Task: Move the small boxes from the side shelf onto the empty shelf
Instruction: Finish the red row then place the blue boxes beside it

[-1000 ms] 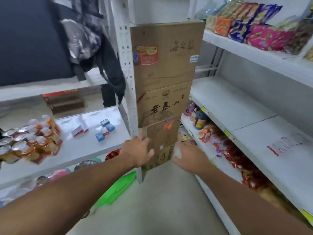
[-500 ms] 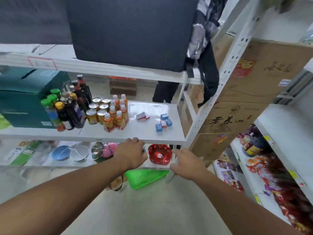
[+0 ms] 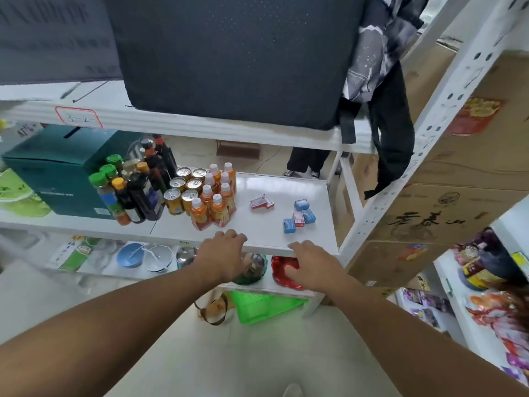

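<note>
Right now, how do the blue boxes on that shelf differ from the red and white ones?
The blue boxes look cube-like and sit nearer the shelf's right end; the red and white boxes look flatter and lie mostly further left, by the orange bottles. One red and white box sits among the blue ones. All rest untouched on the white shelf.

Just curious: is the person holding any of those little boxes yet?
No. The left hand and right hand hover empty at the shelf edge; the small boxes lie untouched.
</note>
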`<state>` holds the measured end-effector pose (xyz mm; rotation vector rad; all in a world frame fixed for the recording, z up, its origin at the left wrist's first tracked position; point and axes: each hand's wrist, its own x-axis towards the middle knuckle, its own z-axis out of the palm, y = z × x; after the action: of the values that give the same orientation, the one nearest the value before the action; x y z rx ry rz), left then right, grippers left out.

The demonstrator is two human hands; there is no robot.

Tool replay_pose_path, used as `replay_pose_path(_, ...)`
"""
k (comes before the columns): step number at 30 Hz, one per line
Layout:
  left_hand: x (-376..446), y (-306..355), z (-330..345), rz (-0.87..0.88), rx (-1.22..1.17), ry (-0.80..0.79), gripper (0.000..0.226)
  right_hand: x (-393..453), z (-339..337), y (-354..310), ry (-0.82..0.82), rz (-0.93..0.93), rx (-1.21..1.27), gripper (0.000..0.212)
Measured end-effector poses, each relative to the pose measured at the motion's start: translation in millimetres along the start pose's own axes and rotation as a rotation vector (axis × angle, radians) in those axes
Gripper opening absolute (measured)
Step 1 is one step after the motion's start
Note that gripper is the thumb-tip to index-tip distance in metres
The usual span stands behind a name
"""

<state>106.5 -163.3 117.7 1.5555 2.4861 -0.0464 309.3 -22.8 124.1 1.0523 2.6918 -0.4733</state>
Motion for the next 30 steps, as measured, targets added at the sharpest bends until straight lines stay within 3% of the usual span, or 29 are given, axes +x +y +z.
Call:
replay_pose_path(5, 53.1, 16.7, -4.6, -0.006, 0.029, -0.037, 0.074, 46.3, -8.2, 37.3, 0.020, -0.017, 0.048, 0.068)
replay_pose_path(14, 130.2, 33.8, 18.5, -0.070, -0.035, -0.057, 0.065, 112.8, 18.2, 75.6, -0.102, -0.027, 0.089, 0.068)
replay_pose_path(21, 201.4, 13.1, 53.5, -0.087, -0.076, -0.023, 0.059, 157.9, 23.8, 62.0, -0.080, -0.038, 0.126, 0.069)
replay_pose_path(30, 287.8, -32.2, 77.4, 0.011, -0.147, -0.035, 0.057, 203.5, 39.3, 27.9, -0.097, 0.118, 0.137, 0.064)
